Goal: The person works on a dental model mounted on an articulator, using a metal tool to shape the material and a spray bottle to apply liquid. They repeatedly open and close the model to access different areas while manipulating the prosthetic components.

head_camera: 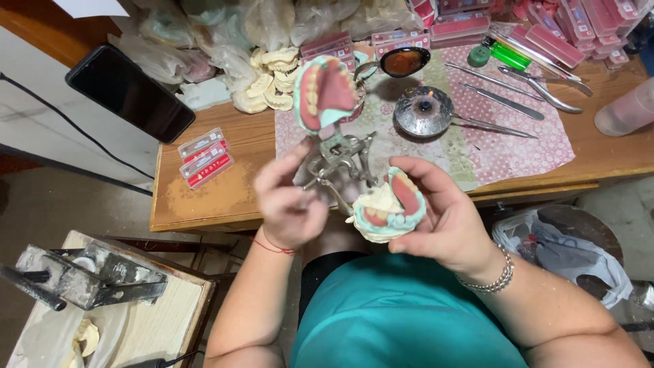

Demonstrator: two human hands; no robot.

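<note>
Right hand [443,218] is gripping lower denture model [388,211] w/ pink wax. Left hand [289,197], fingers curled, is pinching metal articulator [337,160] btwn both hands; upper denture model [323,92] is tilting open above them.

The single head camera is looking steeply down, close over the lap, facing the wooden workbench [204,197] lying just beyond.

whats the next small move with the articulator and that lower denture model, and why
Probably bring the lower denture model back under the metal articulator. The right hand cradles the model apart from the frame, the left hand grips the frame's side, and the upper denture model sits swung open above, so the hinge looks free to take it.
</note>
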